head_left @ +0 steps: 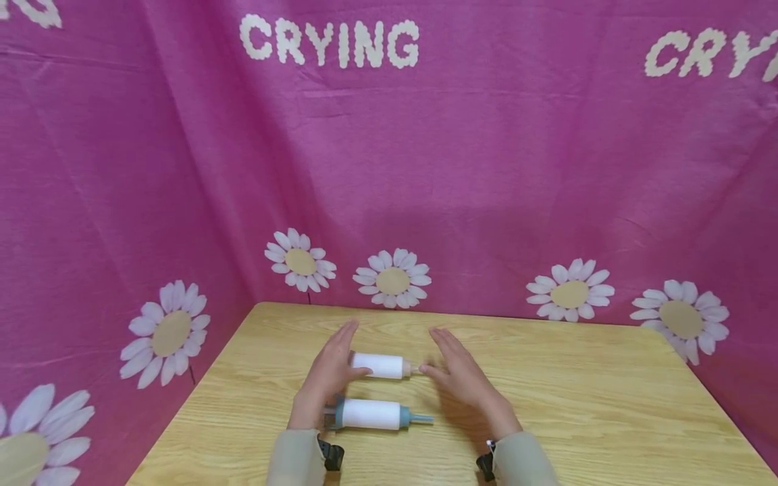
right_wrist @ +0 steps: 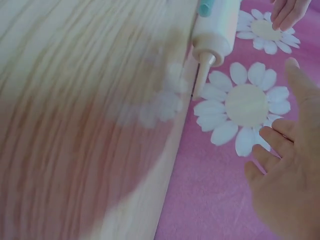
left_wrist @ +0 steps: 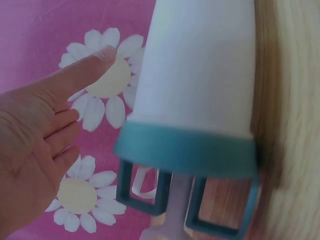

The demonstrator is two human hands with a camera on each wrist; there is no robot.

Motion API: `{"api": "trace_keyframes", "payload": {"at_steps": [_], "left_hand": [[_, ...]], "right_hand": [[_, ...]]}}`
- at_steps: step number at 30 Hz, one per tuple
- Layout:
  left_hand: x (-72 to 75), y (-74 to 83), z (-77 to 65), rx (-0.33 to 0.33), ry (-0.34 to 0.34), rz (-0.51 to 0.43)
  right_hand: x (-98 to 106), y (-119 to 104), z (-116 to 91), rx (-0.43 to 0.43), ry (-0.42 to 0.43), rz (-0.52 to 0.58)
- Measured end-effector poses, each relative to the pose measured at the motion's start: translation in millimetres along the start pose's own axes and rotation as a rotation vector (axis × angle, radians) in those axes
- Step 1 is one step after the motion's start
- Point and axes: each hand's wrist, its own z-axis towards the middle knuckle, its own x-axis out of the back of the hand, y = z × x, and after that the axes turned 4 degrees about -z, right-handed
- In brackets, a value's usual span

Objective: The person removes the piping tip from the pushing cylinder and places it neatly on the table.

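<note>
teal-ended tube (head_left: 372,414) and, beyond it, beige-ended tube (head_left: 381,366) lie on wooden table (head_left: 595,405); left hand (head_left: 330,368) and right hand (head_left: 462,374) grip nothing, fingers extended; probably light, stiff, slightly slippery, best held mid-barrel.

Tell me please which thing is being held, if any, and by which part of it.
Nothing is held. The left hand and right hand are open near the pale-tipped white tube, and neither grips the teal-tipped white tube.
</note>
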Motion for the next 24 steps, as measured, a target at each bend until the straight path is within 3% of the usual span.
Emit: {"api": "trace_keyframes", "payload": {"at_steps": [7, 15, 24], "left_hand": [[2.1, -7.6, 4.1, 0.049, -0.092, -0.074], [-3.9, -20.5, 6.3, 0.085, -0.144, -0.102], [-9.3, -26.4, 5.9, 0.064, -0.161, -0.107]], "right_hand": [[-11, -3, 8, 0.031, -0.025, 0.020], [-24, -4, 13, 0.005, -0.108, 0.017], [-34, -3, 20, 0.112, -0.106, -0.055]]}}
